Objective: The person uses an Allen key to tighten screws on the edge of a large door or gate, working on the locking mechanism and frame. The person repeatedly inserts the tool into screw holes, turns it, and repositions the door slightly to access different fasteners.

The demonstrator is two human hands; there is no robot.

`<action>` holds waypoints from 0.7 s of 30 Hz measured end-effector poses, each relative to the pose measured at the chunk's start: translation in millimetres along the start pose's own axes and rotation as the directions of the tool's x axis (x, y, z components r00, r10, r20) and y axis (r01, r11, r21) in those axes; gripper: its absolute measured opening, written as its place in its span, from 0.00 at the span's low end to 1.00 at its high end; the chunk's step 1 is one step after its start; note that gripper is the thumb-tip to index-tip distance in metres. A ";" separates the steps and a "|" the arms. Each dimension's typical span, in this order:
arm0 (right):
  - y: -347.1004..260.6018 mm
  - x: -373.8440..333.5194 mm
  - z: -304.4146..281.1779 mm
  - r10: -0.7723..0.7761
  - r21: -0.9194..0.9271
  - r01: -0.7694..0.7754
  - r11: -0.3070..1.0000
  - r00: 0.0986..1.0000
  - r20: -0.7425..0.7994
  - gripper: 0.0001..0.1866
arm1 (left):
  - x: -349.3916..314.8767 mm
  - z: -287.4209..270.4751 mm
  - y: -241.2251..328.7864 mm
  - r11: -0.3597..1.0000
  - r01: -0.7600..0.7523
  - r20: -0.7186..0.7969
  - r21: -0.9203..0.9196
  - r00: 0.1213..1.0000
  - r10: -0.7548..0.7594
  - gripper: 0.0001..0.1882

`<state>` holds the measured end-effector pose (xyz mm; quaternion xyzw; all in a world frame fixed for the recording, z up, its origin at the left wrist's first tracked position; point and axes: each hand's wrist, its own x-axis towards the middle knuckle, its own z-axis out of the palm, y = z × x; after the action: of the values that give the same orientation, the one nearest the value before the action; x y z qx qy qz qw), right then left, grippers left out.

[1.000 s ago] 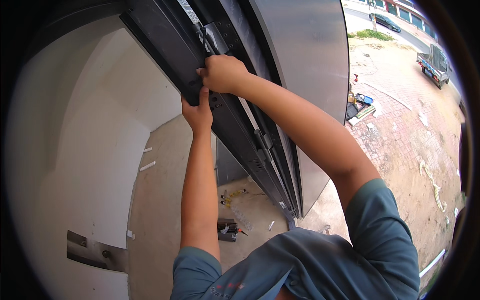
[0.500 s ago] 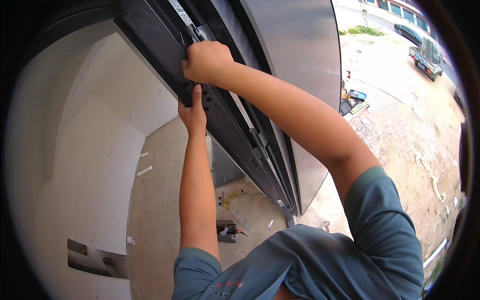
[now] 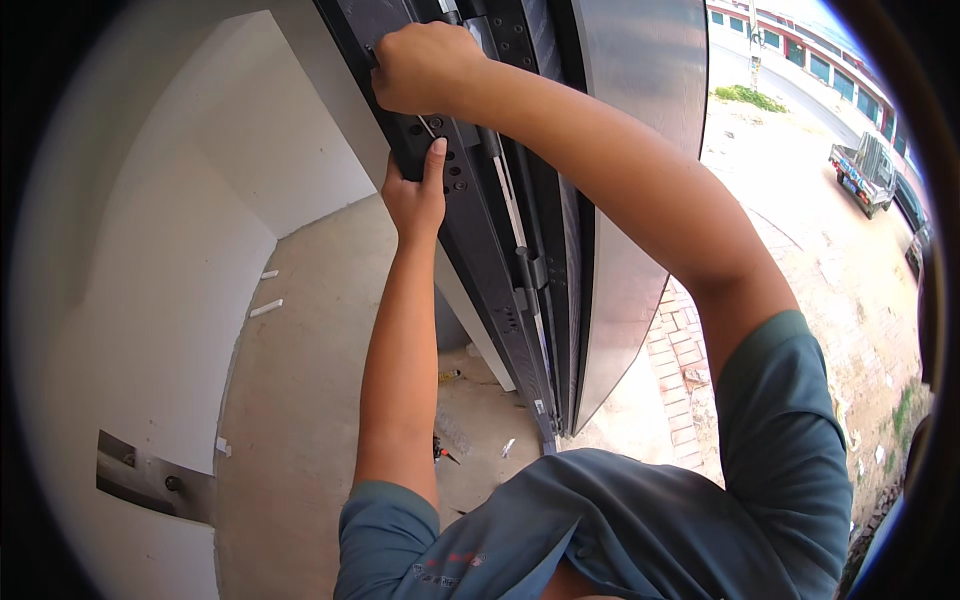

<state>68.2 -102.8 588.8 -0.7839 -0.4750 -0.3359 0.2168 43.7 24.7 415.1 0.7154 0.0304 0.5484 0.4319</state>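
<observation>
A dark metal door frame [image 3: 470, 235] with several round holes runs from the top of the view down to the floor. My left hand [image 3: 415, 195] grips its left edge, thumb flat on the face beside the holes and fingers hidden behind. Above it, my right hand [image 3: 425, 70] is a closed fist over the frame. A thin metal shaft [image 3: 428, 126] shows below the fist, reaching down toward my left thumb; its handle and exact kind are hidden in the fist. Right of the hands are a hinge [image 3: 530, 268] and a grey metal door panel [image 3: 640, 130].
On the left stands a white wall [image 3: 150, 300] with a rectangular recess [image 3: 155, 478]. Small debris and a red-tipped tool [image 3: 446, 452] lie on the concrete floor [image 3: 300, 400]. Outside, at the right, are brick paving [image 3: 680, 350], a parked small truck [image 3: 865, 172] and a row of buildings.
The view has shifted, so the frame stands more upright. My right fist has moved up from my left thumb, and more of the thin shaft shows between them. My left hand keeps its grip.
</observation>
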 end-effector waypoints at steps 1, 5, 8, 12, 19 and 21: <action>4.1 1.7 5.4 0.040 -0.006 -0.041 0.999 0.998 -0.042 0.15 | -0.7 -0.7 0.9 1.000 0.008 -0.007 0.028 1.000 -0.008 0.35; 29.0 -16.7 12.9 0.109 0.118 -0.086 0.989 0.973 -0.204 0.18 | -1.1 -1.8 -0.2 0.996 -0.035 -0.063 0.080 0.997 0.040 0.35; 46.5 -34.3 21.3 0.259 0.312 -0.175 0.934 0.933 -0.251 0.20 | 0.8 1.8 -5.5 0.994 -0.078 -0.088 0.076 0.993 0.084 0.35; 51.2 -59.8 27.7 0.487 0.689 -0.286 0.666 0.866 -0.112 0.17 | 0.7 0.5 -5.5 0.991 -0.103 -0.101 0.082 0.989 0.111 0.35; 70.5 -109.8 44.2 0.576 0.969 -0.243 0.040 0.799 0.176 0.10 | 1.6 0.9 -9.9 0.990 -0.087 -0.085 0.109 0.992 0.096 0.36; 77.4 -123.3 55.4 0.578 0.967 -0.250 -0.043 0.783 0.228 0.11 | 0.4 0.1 -7.1 0.989 -0.075 -0.084 0.128 0.993 0.087 0.36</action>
<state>115.1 -175.4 459.2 -0.4936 -0.2775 0.0503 0.8227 47.1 29.4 410.8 0.7162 0.0549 0.5941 0.3620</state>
